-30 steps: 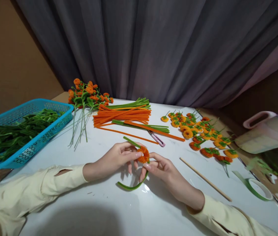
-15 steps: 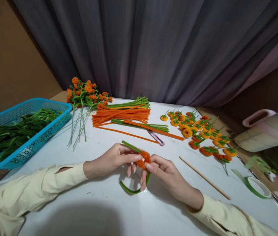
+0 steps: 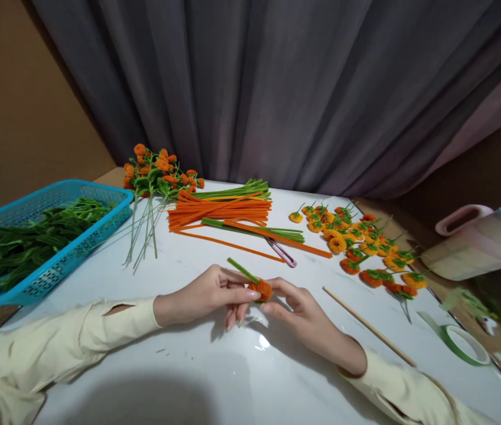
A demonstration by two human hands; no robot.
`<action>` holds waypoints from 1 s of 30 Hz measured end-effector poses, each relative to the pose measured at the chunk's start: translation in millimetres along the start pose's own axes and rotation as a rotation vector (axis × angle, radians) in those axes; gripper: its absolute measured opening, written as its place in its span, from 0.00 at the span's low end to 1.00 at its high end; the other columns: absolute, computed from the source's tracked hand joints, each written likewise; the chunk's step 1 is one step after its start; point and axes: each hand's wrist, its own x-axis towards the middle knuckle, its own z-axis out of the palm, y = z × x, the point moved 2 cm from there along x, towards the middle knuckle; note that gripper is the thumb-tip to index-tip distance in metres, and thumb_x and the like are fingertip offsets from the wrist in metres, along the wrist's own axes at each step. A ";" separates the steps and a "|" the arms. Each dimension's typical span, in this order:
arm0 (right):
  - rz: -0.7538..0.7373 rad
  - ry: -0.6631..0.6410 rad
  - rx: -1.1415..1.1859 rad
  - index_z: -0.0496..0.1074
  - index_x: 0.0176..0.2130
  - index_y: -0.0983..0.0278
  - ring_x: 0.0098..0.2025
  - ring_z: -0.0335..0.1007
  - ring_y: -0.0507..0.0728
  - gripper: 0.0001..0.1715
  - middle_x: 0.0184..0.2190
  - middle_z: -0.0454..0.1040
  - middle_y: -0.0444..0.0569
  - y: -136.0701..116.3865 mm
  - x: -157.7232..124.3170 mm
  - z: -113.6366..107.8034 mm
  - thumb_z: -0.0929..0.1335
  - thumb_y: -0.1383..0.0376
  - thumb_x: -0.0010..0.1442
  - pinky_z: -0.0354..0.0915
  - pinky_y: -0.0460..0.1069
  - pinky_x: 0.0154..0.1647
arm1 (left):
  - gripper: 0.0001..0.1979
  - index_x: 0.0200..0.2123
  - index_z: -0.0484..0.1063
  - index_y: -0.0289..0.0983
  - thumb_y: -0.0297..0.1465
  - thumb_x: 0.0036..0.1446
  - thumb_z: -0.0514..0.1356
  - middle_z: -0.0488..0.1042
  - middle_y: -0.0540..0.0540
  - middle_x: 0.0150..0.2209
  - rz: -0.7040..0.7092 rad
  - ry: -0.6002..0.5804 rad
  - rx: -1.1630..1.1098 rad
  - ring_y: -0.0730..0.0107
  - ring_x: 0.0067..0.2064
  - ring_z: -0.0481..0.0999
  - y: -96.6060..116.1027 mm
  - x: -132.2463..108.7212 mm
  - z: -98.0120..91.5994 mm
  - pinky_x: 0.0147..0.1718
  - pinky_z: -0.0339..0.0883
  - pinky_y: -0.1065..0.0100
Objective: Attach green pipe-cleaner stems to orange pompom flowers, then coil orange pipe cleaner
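Observation:
Between my two hands is a small orange pipe-cleaner flower (image 3: pixel 264 288), a coil of fuzzy orange loops. A green pipe cleaner (image 3: pixel 242 270) sticks out from it to the upper left, and a bit of green shows under it. My left hand (image 3: pixel 215 295) pinches the flower between thumb and fingers from the left. From the right, my right hand (image 3: pixel 301 310) has its curled fingers against the flower's edge, with the thumb just below; the fingertips behind it are partly hidden. Beyond my hands lie orange pipe cleaners (image 3: pixel 219 211) and a pink craft knife (image 3: pixel 282 252).
A blue basket (image 3: pixel 62 260) of green leaves stands at left, near a bunch of orange flowers (image 3: pixel 162 165). Several yellow and orange flower heads (image 3: pixel 338 244) lie at right. Nearby are a wooden stick (image 3: pixel 368 326), green tape (image 3: pixel 467 345) and a pitcher (image 3: pixel 476 245).
The flower has tilted from face-on to side-on. The green length that curved below my hands is now mostly out of sight. My right thumb has moved off the flower's face.

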 end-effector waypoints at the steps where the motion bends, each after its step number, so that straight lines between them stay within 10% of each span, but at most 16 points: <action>1: -0.074 0.054 -0.150 0.68 0.42 0.63 0.40 0.70 0.57 0.15 0.38 0.74 0.51 0.3 -0.3 -4.4 0.67 0.57 0.58 0.67 0.51 0.43 | 0.16 0.37 0.74 0.29 0.38 0.55 0.59 0.72 0.48 0.20 -0.010 0.027 0.031 0.76 0.18 0.69 0.3 -0.1 0.1 0.18 0.64 0.75; 6: -0.475 0.199 -0.658 0.62 0.52 0.62 0.44 0.68 0.57 0.19 0.42 0.70 0.55 -14.5 -6.6 -13.0 0.65 0.64 0.61 0.67 0.50 0.42 | 0.15 0.42 0.74 0.32 0.35 0.57 0.56 0.78 0.42 0.31 0.131 0.192 0.462 0.68 0.29 0.76 4.7 -4.3 -1.1 0.29 0.70 0.70; 11: -0.784 0.057 -1.035 0.65 0.48 0.68 0.38 0.69 0.58 0.13 0.38 0.72 0.58 -35.7 -1.8 -4.4 0.61 0.73 0.62 0.67 0.51 0.34 | 0.15 0.48 0.72 0.38 0.28 0.60 0.52 0.77 0.43 0.41 0.410 0.159 0.871 0.66 0.37 0.76 12.6 -10.4 1.6 0.39 0.66 0.69; 16: -0.992 -0.044 -1.210 0.69 0.37 0.71 0.36 0.69 0.59 0.11 0.37 0.73 0.59 -31.2 13.1 0.4 0.59 0.77 0.61 0.67 0.53 0.31 | 0.13 0.44 0.73 0.37 0.27 0.58 0.52 0.77 0.44 0.41 0.317 0.234 0.647 0.68 0.39 0.75 18.0 -10.5 -2.1 0.40 0.65 0.69; 22: -1.020 -0.005 -1.210 0.70 0.34 0.65 0.43 0.68 0.60 0.13 0.38 0.73 0.55 -17.9 15.8 2.8 0.59 0.75 0.62 0.69 0.53 0.34 | 0.16 0.44 0.66 0.34 0.33 0.53 0.60 0.74 0.47 0.30 0.022 0.266 -0.166 0.70 0.32 0.74 16.2 -2.3 -7.9 0.35 0.67 0.67; 30: -0.992 -0.153 -1.059 0.71 0.36 0.64 0.48 0.68 0.61 0.15 0.37 0.74 0.55 -7.9 16.7 -4.0 0.58 0.74 0.62 0.70 0.56 0.40 | 0.09 0.34 0.73 0.32 0.32 0.50 0.63 0.73 0.48 0.29 -0.026 0.164 -0.138 0.73 0.32 0.74 8.3 4.4 -14.6 0.35 0.67 0.72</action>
